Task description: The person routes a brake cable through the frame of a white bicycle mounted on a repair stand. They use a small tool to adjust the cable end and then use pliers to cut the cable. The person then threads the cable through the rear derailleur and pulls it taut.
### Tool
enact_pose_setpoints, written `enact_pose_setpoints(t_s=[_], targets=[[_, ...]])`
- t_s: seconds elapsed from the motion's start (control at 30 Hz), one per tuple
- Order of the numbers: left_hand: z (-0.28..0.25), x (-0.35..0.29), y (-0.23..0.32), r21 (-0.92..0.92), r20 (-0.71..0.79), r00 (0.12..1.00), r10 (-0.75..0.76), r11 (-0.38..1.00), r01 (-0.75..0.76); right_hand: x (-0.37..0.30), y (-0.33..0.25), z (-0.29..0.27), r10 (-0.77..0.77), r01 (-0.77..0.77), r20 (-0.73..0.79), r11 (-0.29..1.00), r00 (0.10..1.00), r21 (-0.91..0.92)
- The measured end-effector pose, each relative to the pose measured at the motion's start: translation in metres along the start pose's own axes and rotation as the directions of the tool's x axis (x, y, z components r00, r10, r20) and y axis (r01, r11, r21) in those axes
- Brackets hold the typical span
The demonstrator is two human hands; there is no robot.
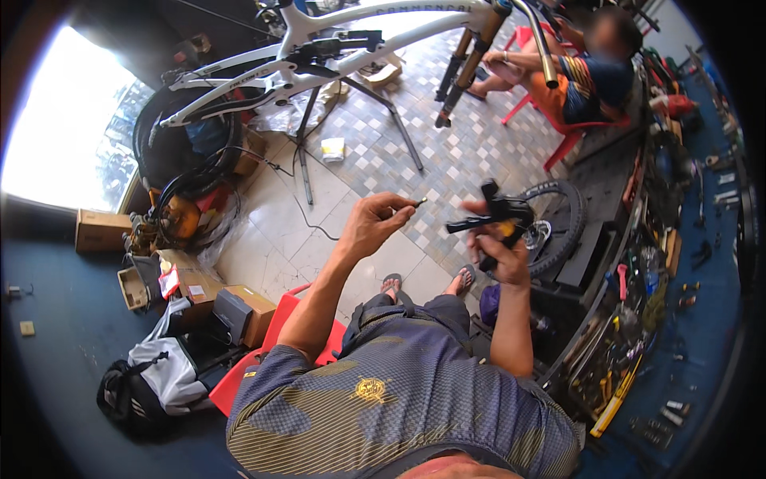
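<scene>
My left hand (375,223) is raised at the middle, thumb and forefinger closed in a pinch. Out of the pinch pokes a small thin fitting (424,201), dark with a brass-coloured tip; whether a hose joins it inside the hand is hidden. To the right, my right hand (504,259) grips a black bicycle brake lever (511,210), its blade pointing left toward the fitting. Some fingers there are blurred by motion. A gap separates the fitting from the lever. Past both hands stands a white bicycle frame (383,46) with a bronze fork (477,68).
A thin black hose (315,227) runs across the floor tiles toward my left hand. A stand (306,160) holds up the frame. At right are a wheel (570,203) and a tool-covered bench (614,351). A person (586,84) sits at far right. Boxes (247,307) lie left.
</scene>
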State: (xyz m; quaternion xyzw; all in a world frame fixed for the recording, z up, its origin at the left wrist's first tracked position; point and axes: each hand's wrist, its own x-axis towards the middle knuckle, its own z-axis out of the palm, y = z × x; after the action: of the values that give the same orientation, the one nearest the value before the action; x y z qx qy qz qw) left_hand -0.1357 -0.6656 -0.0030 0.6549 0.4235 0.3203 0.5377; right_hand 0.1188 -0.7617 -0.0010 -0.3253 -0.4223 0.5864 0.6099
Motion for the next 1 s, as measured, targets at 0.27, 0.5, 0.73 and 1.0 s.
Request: enact_pose_setpoints(t_s=[0.27,0.5,0.73,1.0], targets=[[-0.033,-0.031,0.018,0.1,-0.027,0.955,0.294,0.952,-0.29,-0.007,0.059,0.057,0.044,-0.066,-0.067,0.926,0.997,-0.372],[-0.054,-0.074,0.034,0.133,-0.148,0.938,0.314,0.946,-0.296,0.012,0.08,0.086,-0.073,0.157,0.153,0.733,0.986,-0.661],[-0.071,-0.107,0.03,0.189,-0.285,0.906,0.314,0.945,-0.268,0.038,0.074,0.125,-0.226,0.445,0.384,0.385,0.895,-0.809],[-0.087,-0.137,0.036,0.252,-0.46,0.823,0.335,0.937,-0.24,0.056,0.079,0.16,-0.021,0.35,0.459,0.677,0.888,-0.647]])
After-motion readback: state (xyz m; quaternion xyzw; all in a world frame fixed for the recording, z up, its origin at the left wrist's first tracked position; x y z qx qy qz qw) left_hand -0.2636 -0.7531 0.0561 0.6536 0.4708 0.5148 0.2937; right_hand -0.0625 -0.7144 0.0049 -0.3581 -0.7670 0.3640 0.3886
